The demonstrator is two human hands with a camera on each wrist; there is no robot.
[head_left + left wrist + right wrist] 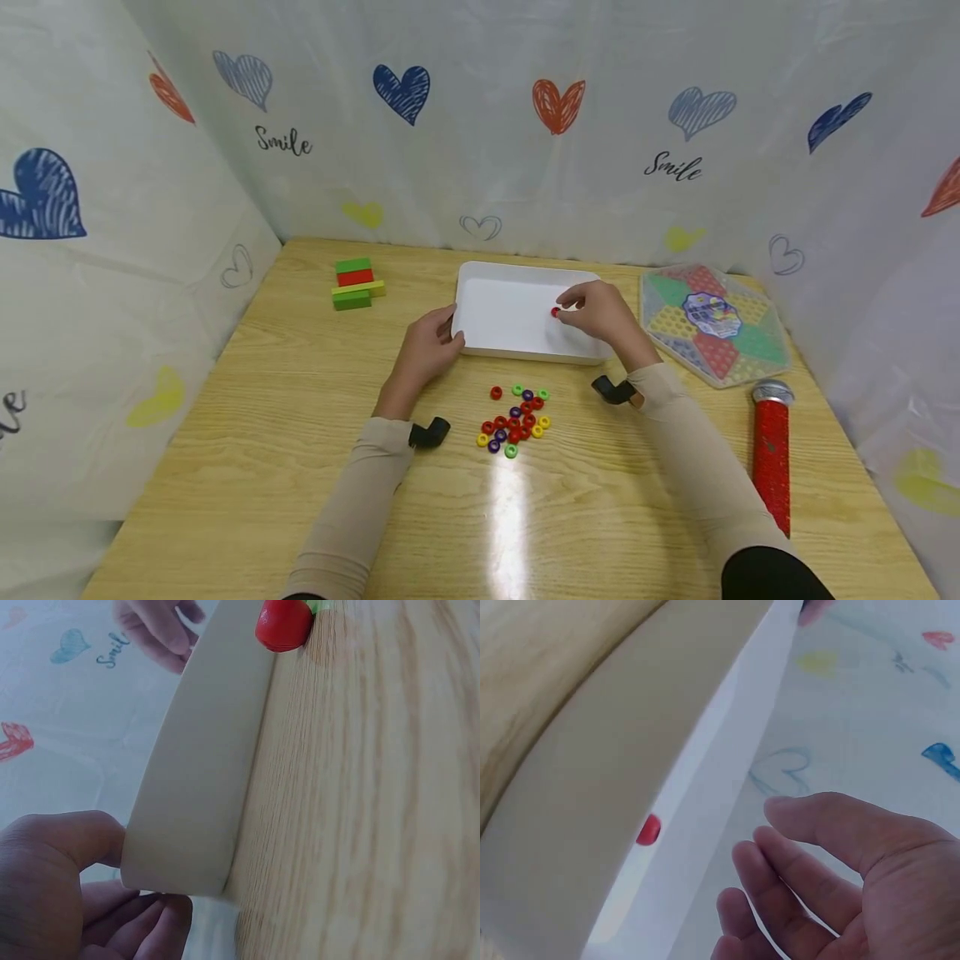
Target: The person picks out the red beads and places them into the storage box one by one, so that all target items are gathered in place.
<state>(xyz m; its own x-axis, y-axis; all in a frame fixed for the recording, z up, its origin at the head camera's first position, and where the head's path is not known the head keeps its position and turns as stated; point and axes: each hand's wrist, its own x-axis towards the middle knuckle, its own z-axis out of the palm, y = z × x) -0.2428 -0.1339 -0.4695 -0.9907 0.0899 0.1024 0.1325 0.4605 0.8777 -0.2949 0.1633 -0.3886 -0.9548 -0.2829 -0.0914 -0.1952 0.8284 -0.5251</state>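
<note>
A shallow white tray [510, 308] lies on the table. My left hand [429, 353] holds its left end near the front corner; in the left wrist view the thumb touches the rim and curled fingers lie against the end wall. Over the tray's right part is my right hand [600, 315], thumb and fingers parted, with nothing between them. A small red ring bead [555, 312] is in the tray beside those fingertips; the right wrist view shows the red bead [649, 829] apart from the hand. In front of the tray, loose red, green, yellow and purple ring beads [513, 422] lie scattered.
Green, red and yellow blocks [356, 283] lie at the back left. A hexagonal board-game box [714, 323] is right of the tray, and a red microphone-shaped object [772, 458] lies nearer the right edge. A printed curtain [480, 150] surrounds the table's back and sides.
</note>
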